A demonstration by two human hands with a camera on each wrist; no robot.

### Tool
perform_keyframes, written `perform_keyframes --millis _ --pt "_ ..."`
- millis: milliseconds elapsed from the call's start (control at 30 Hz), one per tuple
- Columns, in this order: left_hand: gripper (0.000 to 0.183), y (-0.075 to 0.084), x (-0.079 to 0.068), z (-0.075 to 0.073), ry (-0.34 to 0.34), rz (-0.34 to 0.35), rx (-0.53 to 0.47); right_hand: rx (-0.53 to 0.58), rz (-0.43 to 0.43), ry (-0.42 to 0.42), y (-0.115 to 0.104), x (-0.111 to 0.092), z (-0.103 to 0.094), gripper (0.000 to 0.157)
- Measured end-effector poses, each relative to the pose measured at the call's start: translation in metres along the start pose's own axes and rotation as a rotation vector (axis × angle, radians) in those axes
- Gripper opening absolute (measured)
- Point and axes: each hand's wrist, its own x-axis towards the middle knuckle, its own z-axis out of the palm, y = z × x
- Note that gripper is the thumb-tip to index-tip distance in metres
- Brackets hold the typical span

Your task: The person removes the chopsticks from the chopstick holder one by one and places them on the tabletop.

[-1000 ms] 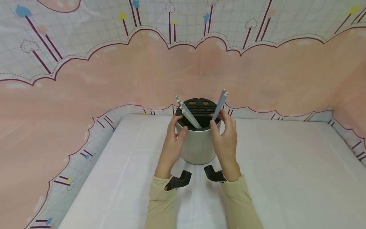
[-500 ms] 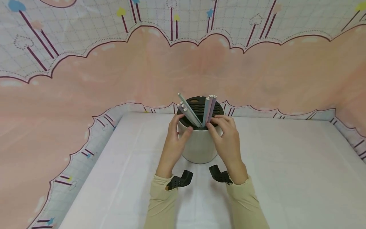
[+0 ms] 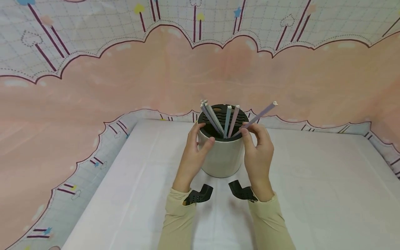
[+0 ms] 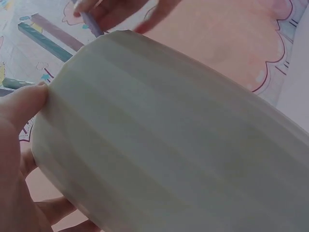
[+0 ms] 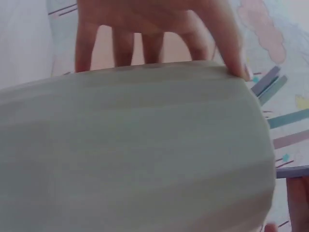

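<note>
A pale grey-white pen holder [image 3: 222,159] with a black slotted top [image 3: 239,119] stands upright on the table. My left hand [image 3: 195,152] grips its left side, thumb at the rim and fingers round the wall, as the left wrist view also shows. My right hand [image 3: 259,149] pinches a slim purple pen-like stick [image 3: 262,113] with a sparkly end; it tilts right over the rim. A teal stick [image 3: 227,119] and a pink stick [image 3: 233,119] stand nearly upright in the holder. Several more sticks [image 3: 212,116] lean left together. Their lower ends are hidden.
A white-covered table [image 3: 318,187] extends on both sides of the holder. Behind it hangs a peach and white patterned cloth [image 3: 175,76]. Black wrist mounts [image 3: 242,190] sit between the forearms, close to the holder's front.
My right hand has shifted right, and its purple stick has swung outward from the teal and pink ones. The left-hand bundle has drawn closer together. My left hand keeps its grip on the holder.
</note>
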Motion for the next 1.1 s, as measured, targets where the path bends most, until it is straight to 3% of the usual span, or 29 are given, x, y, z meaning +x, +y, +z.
perform_keyframes --millis 300,533,700,800,900,1100 --pt "0.058 -0.001 0.0 0.002 0.004 -0.002 0.022 0.267 -0.012 0.123 -0.025 0.005 -0.013 0.017" --pt "0.061 0.0 0.001 0.002 0.008 -0.004 0.04 0.622 -0.031 0.271 -0.004 0.018 -0.033 0.014" --pt "0.062 0.0 0.0 0.004 0.016 -0.016 0.054 0.809 0.012 0.339 0.009 0.026 -0.05 0.018" --pt "0.061 0.001 0.0 0.005 0.023 -0.02 0.058 0.868 0.047 0.334 0.014 0.03 -0.059 0.019" --pt "0.061 0.001 0.0 0.007 0.027 -0.026 0.062 0.781 0.13 0.257 0.02 0.032 -0.066 0.019" --pt "0.061 0.002 0.001 0.01 0.039 -0.025 0.066 0.298 0.352 0.114 0.039 0.034 -0.073 0.019"
